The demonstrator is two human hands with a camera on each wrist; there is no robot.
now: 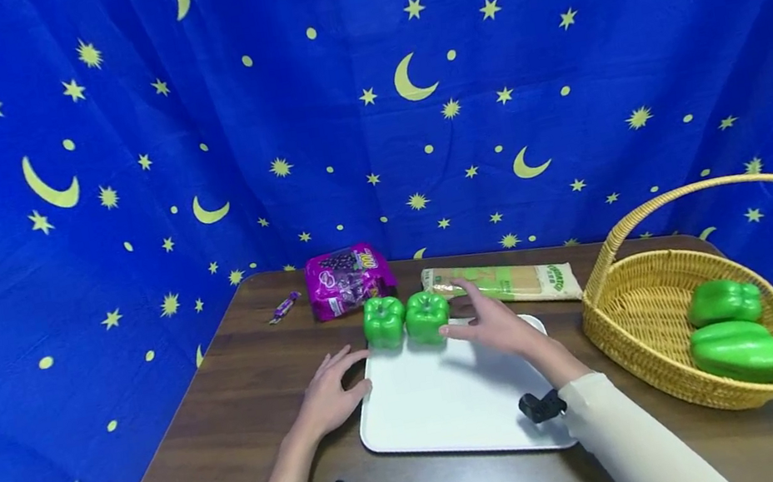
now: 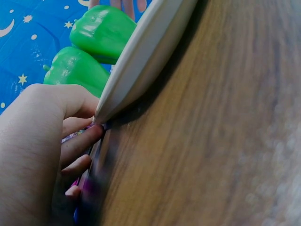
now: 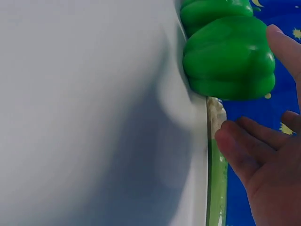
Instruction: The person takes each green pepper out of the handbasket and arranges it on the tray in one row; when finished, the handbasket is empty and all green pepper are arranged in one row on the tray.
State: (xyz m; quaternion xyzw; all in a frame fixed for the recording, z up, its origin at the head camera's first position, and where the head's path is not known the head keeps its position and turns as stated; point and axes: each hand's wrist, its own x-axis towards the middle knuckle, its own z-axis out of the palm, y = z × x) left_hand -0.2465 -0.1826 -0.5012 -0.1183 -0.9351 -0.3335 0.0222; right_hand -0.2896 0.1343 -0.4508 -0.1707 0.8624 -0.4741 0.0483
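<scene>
Two green bell peppers, a left one (image 1: 384, 322) and a right one (image 1: 427, 317), stand side by side at the far left of a white tray (image 1: 457, 398). My left hand (image 1: 330, 393) is at the tray's left edge, fingers loosely bent, fingertips at the rim near the left pepper. Close beside the right pepper (image 3: 230, 59) is my right hand (image 1: 491, 325), thumb and fingers spread. A gap shows between that hand and the pepper in the right wrist view. Nothing is held in it.
On the right stands a wicker basket (image 1: 616, 327) with two more green peppers (image 1: 738, 352) inside. Behind the tray lie a purple candy bag (image 1: 343, 281) and a long pale-green packet (image 1: 507, 281). A small wrapped candy (image 1: 285, 307) lies at the back left of the wooden table (image 1: 230, 401).
</scene>
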